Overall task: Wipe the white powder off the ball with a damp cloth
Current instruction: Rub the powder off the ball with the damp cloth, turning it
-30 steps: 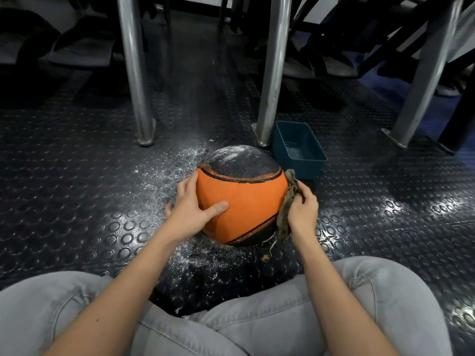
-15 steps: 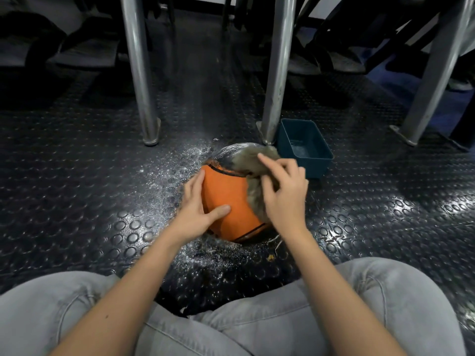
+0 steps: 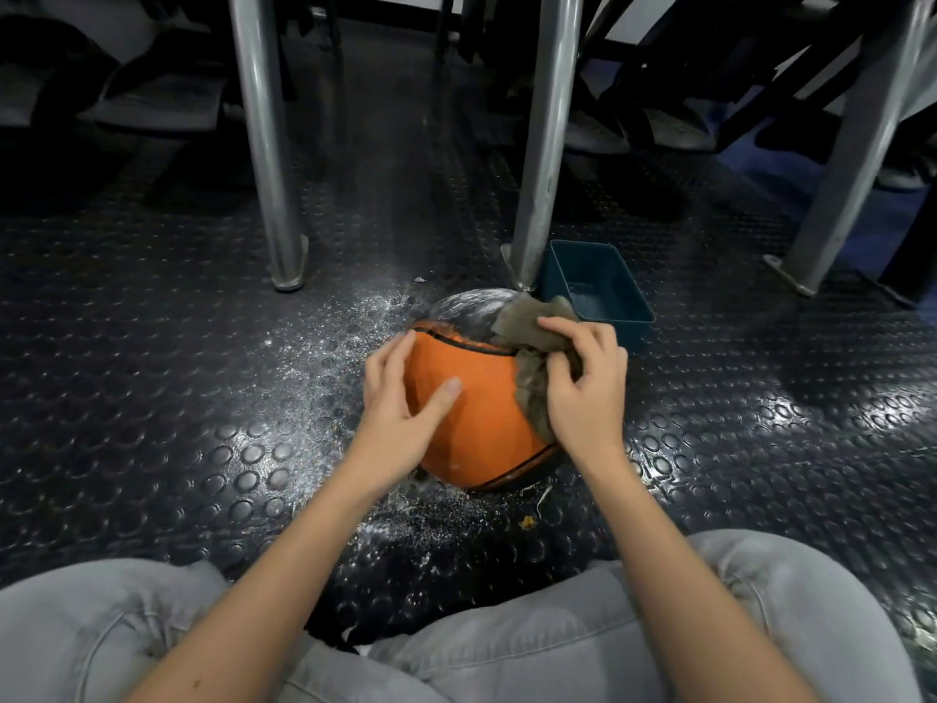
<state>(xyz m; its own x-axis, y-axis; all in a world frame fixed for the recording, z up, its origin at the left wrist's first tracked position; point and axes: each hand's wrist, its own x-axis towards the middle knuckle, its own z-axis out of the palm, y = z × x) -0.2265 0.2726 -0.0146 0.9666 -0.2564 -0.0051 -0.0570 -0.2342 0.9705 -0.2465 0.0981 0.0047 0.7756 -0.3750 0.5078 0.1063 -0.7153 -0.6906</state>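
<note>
Orange ball: left hand, fingers spread flat, braces nine o'clock; right hand grips the olive cloth at two o'clock.

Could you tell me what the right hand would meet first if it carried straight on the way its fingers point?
Probably the powdered top of the ball, just ahead of the cloth the right hand grips; depth is unclear.

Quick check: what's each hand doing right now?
Left hand: open, resting on the ball.
Right hand: gripping the cloth against the ball.
</note>
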